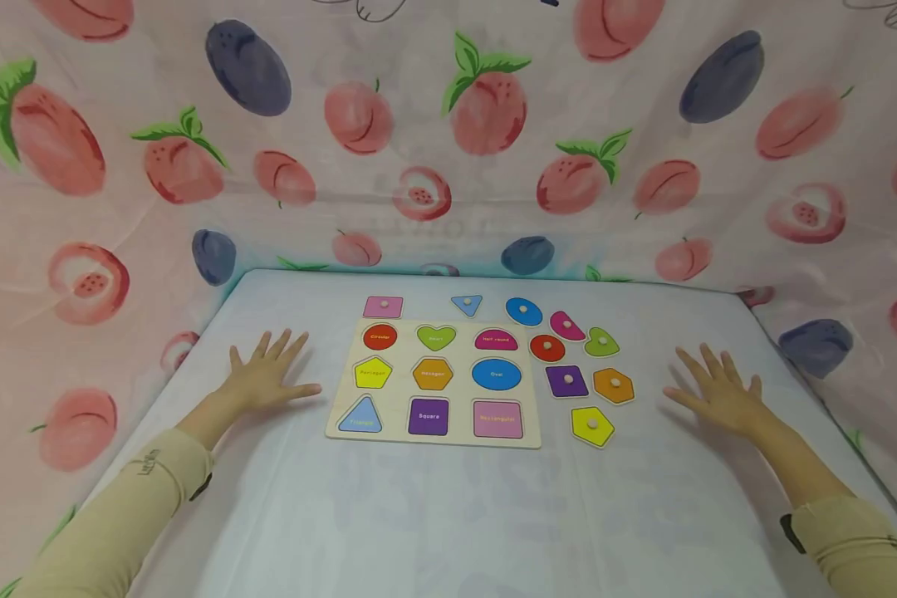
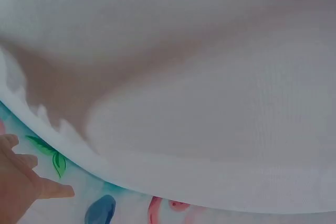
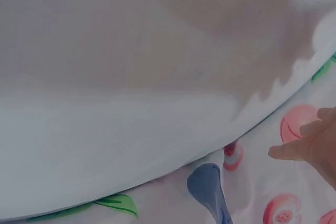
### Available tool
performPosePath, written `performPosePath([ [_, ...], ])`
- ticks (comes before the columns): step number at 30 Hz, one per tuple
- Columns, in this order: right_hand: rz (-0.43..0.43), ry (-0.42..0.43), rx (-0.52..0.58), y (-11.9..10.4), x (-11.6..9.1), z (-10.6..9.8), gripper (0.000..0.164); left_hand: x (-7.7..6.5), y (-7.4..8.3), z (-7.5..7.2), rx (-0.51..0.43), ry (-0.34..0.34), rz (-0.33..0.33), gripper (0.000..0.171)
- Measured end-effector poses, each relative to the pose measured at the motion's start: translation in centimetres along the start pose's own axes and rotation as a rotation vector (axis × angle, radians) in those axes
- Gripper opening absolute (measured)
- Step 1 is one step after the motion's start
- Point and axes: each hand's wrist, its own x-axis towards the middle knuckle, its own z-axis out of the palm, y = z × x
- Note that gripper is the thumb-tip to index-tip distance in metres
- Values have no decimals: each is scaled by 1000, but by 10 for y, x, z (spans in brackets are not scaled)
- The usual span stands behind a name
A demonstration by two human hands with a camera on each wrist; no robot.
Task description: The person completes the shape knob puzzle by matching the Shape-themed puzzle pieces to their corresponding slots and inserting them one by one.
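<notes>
My left hand (image 1: 263, 379), fingers spread, is at the left of a wooden shape puzzle board (image 1: 433, 440). My right hand (image 1: 720, 395), also spread, is to the right of the loose knobbed pieces. Neither hand holds anything. Along the board's right side lie a red circle (image 1: 541, 351), magenta half round (image 1: 572, 331), green heart (image 1: 595, 347), purple square (image 1: 558, 387), orange hexagon (image 1: 622, 392) and yellow pentagon (image 1: 600, 434). Behind the board are a pink rectangle (image 1: 374, 310), light blue triangle (image 1: 467, 311) and blue oval (image 1: 532, 319). Matching printed shapes show on the board.
A white cloth covers the table (image 1: 433, 523). Behind and beside it hangs a curtain (image 1: 478, 191) printed with peaches and plums. Both wrist views show mainly the white tabletop with a hand's shadow and the curtain beyond its edge.
</notes>
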Motion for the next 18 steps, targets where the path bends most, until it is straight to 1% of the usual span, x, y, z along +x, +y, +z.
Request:
performPosePath([
  [7, -12, 21, -3, -2, -2, -4, 89, -1, 0, -2, 3, 20, 33, 98],
  [11, -25, 28, -13, -5, -3, -6, 88, -4, 1, -3, 26, 32, 50, 98],
  [18, -75, 47, -15, -4, -6, -6, 85, -10, 5, -4, 47, 70, 70, 96],
])
